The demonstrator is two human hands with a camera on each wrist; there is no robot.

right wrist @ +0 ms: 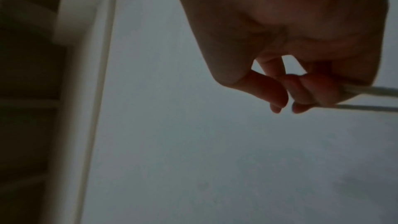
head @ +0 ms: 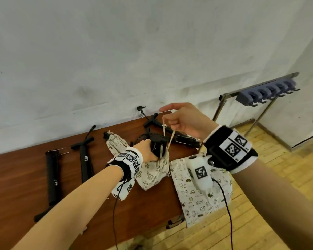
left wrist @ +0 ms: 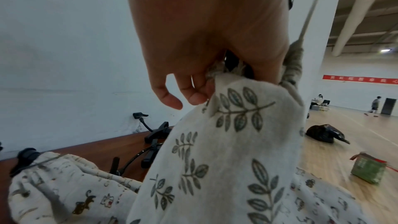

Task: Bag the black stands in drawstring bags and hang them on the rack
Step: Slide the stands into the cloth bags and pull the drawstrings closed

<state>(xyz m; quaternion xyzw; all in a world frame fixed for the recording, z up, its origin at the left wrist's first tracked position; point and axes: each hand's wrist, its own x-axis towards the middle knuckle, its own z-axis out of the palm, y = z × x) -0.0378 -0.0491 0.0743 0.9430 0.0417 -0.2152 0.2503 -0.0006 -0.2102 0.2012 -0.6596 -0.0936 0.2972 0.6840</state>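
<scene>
My left hand (head: 148, 150) grips the gathered neck of a leaf-print drawstring bag (head: 152, 174) above the brown table (head: 22, 186). A black stand (head: 158, 143) pokes out of the bag's mouth. The same bag (left wrist: 226, 159) fills the left wrist view, bunched under my left hand (left wrist: 206, 60). My right hand (head: 181, 121) is raised above it and pinches the bag's cord (head: 167, 136), which runs taut in two strands down to the bag. The right wrist view shows the curled fingers (right wrist: 310, 89) on the cord (right wrist: 370, 91).
More black stands (head: 51, 175) (head: 85, 159) lie on the table's left, another (head: 170, 130) at the back. A bagged stand (head: 116, 141) lies behind my left wrist. A cat-print bag (head: 197, 195) hangs over the table's right edge. The hook rack (head: 267, 92) stands at right.
</scene>
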